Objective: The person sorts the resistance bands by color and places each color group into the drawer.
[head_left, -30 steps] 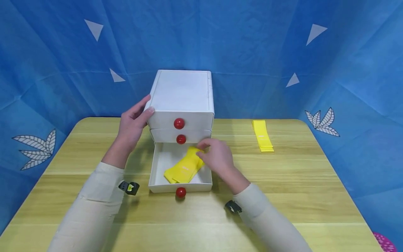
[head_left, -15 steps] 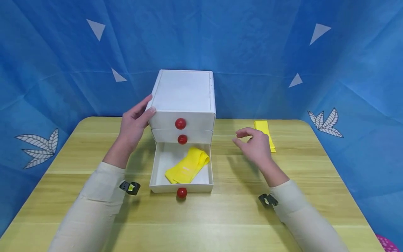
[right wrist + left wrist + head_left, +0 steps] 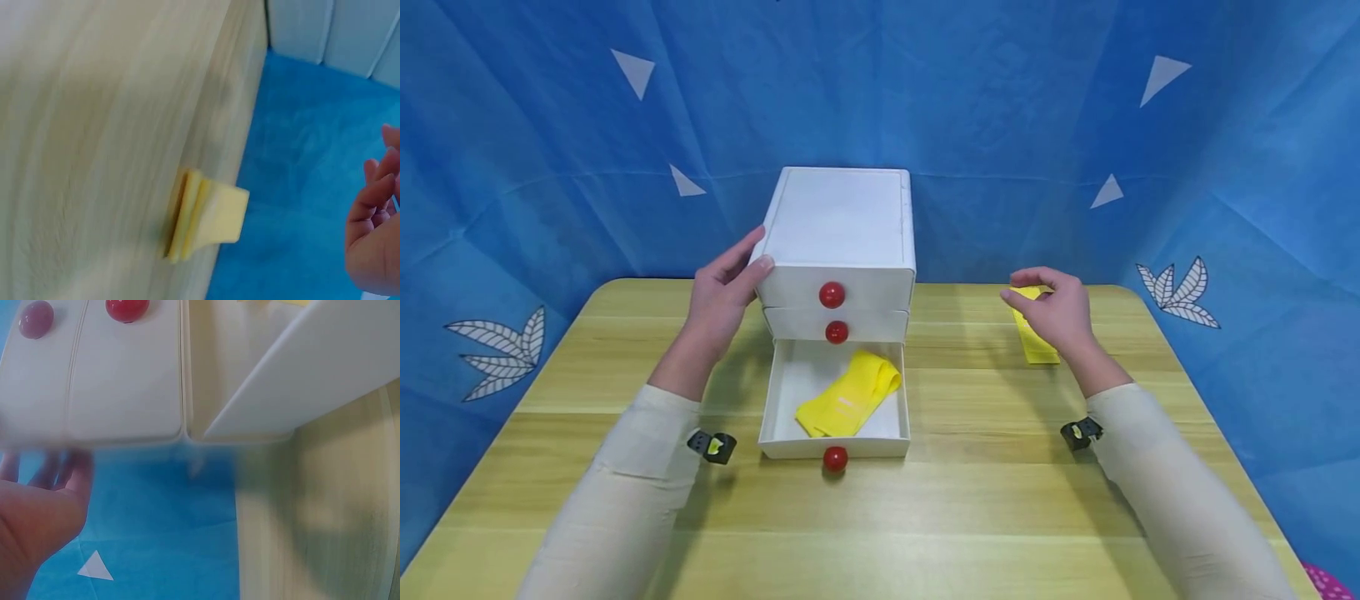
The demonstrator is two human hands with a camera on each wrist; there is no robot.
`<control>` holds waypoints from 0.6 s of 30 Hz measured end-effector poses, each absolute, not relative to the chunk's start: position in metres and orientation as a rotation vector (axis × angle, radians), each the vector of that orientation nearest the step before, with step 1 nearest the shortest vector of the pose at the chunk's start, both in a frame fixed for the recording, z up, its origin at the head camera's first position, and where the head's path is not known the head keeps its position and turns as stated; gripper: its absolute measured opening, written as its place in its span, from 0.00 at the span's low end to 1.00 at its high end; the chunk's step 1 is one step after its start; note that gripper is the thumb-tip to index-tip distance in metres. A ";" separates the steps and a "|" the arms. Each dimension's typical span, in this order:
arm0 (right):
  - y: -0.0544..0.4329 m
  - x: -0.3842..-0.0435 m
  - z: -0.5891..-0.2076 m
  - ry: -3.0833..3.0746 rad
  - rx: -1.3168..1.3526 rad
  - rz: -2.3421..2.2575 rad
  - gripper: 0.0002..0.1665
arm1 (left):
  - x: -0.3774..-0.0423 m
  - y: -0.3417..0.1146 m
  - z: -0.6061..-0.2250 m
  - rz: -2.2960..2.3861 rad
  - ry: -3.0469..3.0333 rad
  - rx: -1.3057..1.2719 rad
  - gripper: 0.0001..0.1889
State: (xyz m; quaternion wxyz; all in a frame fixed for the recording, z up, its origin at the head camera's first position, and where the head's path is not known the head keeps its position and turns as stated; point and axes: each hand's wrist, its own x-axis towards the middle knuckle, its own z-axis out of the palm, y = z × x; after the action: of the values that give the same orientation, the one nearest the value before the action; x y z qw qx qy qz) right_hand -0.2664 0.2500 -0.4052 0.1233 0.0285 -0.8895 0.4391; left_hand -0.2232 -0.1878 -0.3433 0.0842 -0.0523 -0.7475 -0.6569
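A small white drawer cabinet [image 3: 842, 217] with red knobs stands at the back of the table. Its bottom drawer [image 3: 786, 375] is pulled out, and a folded yellow band [image 3: 846, 396] lies in it. My left hand [image 3: 718, 296] rests against the cabinet's left side, thumb on the upper front edge. Over at the right, my right hand [image 3: 1060, 308] hovers above a second folded yellow band [image 3: 215, 212] on the table. Its fingers are loosely bent with a gap to the thumb. In the right wrist view the hand and that band are apart.
The wooden table [image 3: 955, 517] ends at a blue printed cloth [image 3: 1000, 125] behind. The upper drawers [image 3: 872, 290] are closed. The pulled-out drawer's red knob [image 3: 835, 459] juts toward the front.
My right hand has left the yellow band in the drawer and moved right and back, to above the other band. My left hand stays on the cabinet.
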 end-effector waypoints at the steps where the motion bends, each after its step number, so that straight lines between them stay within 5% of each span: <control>1: 0.253 -0.270 -0.406 -2.594 0.068 1.295 0.24 | -0.223 -0.188 -0.343 -1.958 -2.232 -0.156 0.27; 18: 0.298 -0.317 -0.431 -2.764 -0.169 1.467 0.35 | -0.223 -0.187 -0.342 -1.964 -2.233 -0.147 0.28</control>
State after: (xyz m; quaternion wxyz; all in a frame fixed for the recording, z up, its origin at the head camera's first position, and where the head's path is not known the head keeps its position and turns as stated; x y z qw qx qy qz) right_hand -0.3169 0.2985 -0.4314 0.0037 -0.0541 -0.8820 0.4682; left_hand -0.2227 -0.1871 -0.3423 0.0817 -0.0494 -0.7475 -0.6574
